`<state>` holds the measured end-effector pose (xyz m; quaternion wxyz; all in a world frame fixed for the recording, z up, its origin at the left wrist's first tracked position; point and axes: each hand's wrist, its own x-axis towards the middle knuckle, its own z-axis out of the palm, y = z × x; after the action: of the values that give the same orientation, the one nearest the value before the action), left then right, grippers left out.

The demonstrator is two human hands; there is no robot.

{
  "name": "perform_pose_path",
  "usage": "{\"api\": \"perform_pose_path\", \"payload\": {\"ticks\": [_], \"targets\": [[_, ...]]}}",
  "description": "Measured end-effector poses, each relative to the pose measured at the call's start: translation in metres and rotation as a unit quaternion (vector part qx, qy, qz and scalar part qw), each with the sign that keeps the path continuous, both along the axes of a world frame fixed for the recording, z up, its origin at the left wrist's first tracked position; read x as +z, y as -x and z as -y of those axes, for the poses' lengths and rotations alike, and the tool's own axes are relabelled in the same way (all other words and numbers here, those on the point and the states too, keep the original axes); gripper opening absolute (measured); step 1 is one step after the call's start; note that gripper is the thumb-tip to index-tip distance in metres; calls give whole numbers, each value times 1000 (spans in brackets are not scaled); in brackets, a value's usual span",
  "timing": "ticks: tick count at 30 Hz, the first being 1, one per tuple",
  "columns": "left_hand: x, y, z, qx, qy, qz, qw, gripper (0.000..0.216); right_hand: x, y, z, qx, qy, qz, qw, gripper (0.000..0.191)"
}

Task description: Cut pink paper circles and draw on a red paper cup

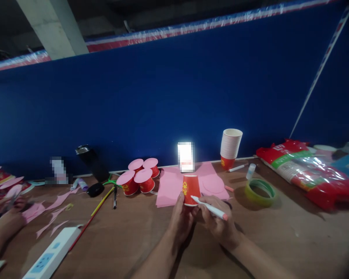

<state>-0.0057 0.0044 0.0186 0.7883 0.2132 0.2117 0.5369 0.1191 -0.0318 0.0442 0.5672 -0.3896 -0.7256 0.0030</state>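
A red paper cup (192,189) with yellow lettering stands upside down in my left hand (182,221), whose fingers close around its lower part. My right hand (218,223) grips a white marker (211,208) with a red end, and its tip is at the lower right side of the cup. Whether the tip touches the cup I cannot tell. Behind the cup lie pink paper sheets (170,186), with a pink paper circle (213,185) on top. Several red cups topped with pink discs (144,176) stand to the left.
A stack of paper cups (231,147) stands by the blue partition (163,97). On the right are a tape roll (260,192), a glue stick (250,171) and a red plastic package (302,170). Leftward are a black bottle (93,164), a power strip (54,254) and another person's hand (16,203).
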Motion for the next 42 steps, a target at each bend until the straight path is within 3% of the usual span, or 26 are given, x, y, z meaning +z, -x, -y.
{"api": "perform_pose_path", "payload": {"ticks": [7, 13, 30, 42], "targets": [[-5, 2, -2, -3, -9, -11, 1000, 44, 2, -3, 0, -14, 10, 1, 1000, 14], [1, 3, 2, -19, -19, -13, 1000, 45, -7, -6, -4, -24, 32, -30, 999, 15], [5, 0, 4, -32, -53, -10, 998, 43, -2, -9, -5, -55, 52, -59, 995, 13], [-4, 2, 1, -31, -44, -6, 999, 47, -3, -8, -6, -57, 34, -53, 996, 12]]}}
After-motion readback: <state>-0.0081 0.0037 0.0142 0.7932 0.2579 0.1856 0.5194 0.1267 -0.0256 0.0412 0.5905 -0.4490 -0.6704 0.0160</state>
